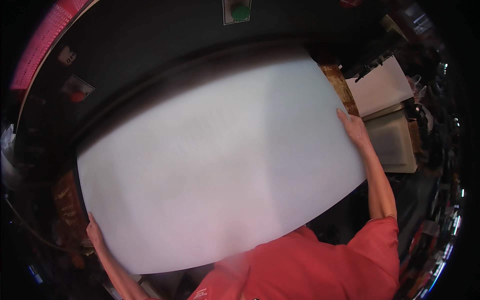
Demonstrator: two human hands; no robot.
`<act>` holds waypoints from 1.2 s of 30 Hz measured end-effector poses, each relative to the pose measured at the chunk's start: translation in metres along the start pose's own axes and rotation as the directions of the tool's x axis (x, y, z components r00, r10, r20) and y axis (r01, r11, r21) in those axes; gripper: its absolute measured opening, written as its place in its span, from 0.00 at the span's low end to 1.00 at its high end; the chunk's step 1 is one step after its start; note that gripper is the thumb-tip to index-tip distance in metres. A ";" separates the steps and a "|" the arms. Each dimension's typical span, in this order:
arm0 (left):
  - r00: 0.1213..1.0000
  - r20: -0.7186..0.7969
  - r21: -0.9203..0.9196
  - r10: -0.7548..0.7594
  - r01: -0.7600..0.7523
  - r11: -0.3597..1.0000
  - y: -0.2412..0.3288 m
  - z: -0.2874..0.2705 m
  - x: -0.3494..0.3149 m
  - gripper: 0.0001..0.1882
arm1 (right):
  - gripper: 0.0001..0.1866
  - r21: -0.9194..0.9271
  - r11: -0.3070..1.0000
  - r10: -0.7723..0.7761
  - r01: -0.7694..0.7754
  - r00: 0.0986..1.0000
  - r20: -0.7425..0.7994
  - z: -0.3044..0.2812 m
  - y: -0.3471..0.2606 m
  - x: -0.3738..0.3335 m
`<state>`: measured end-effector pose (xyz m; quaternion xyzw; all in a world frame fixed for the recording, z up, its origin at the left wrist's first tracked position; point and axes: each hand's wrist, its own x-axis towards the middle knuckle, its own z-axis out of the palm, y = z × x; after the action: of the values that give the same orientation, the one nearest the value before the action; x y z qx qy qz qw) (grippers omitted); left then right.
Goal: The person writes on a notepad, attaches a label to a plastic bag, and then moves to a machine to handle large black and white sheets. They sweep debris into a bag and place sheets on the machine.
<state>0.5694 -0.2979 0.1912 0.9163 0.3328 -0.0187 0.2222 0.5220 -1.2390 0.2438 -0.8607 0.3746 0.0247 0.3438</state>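
Note:
A large, smooth whitish sheet (210,160) spans the space before my body, tilted so that its right end is higher in the picture. My left hand (93,231) grips its left edge near the lower corner, thumb along the rim. On the right edge my right hand (355,129) is closed, its thumb on the upper face and the other fingers hidden beneath. The far edge of the sheet lies in shadow against a dark machine panel (160,60).
On the panel are a green button (240,12) and a red button (77,96). A white box or stack of sheets (382,87) stands at the right, above a pale board (392,142). Brown worn surfaces (340,85) show beside the sheet. A pink printed sheet (42,42) hangs at the upper left.

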 end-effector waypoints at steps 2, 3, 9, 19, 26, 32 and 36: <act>0.999 0.038 -0.016 0.002 -0.001 1.000 -0.008 -0.003 -0.005 0.44 | 0.41 -0.040 0.996 0.084 -0.085 0.996 -0.025 -0.007 0.017 -0.027; 0.999 0.051 -0.014 0.001 0.000 1.000 -0.011 -0.005 -0.005 0.44 | 0.41 -0.047 0.997 0.056 -0.057 0.998 -0.039 -0.011 0.026 -0.042; 0.984 -0.011 -0.187 0.179 -0.178 0.966 -0.018 0.008 -0.005 0.40 | 0.42 -0.016 0.998 0.052 -0.056 0.980 -0.190 -0.050 0.073 -0.159; 0.888 0.118 -0.105 0.445 -0.435 0.894 0.064 0.014 -0.058 0.39 | 0.44 0.042 0.970 0.242 -0.240 0.935 -0.259 -0.090 0.212 -0.328; 0.763 0.182 -0.033 0.620 -0.626 0.779 0.184 0.057 -0.162 0.39 | 0.39 0.142 0.915 0.403 -0.378 0.832 -0.382 -0.120 0.379 -0.433; 0.412 0.115 -0.032 0.904 -0.908 0.418 0.299 0.065 -0.297 0.38 | 0.37 0.324 0.828 0.561 -0.458 0.680 -0.472 -0.106 0.508 -0.627; 0.222 0.296 0.036 0.929 -0.975 0.221 0.395 0.130 -0.399 0.39 | 0.40 0.438 0.649 0.760 -0.622 0.518 -0.392 -0.054 0.580 -0.691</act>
<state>0.5180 -0.8603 0.3027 0.9358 -0.3312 -0.0107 0.1207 -0.3694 -1.1184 0.1595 -0.5575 0.7684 -0.1310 0.2856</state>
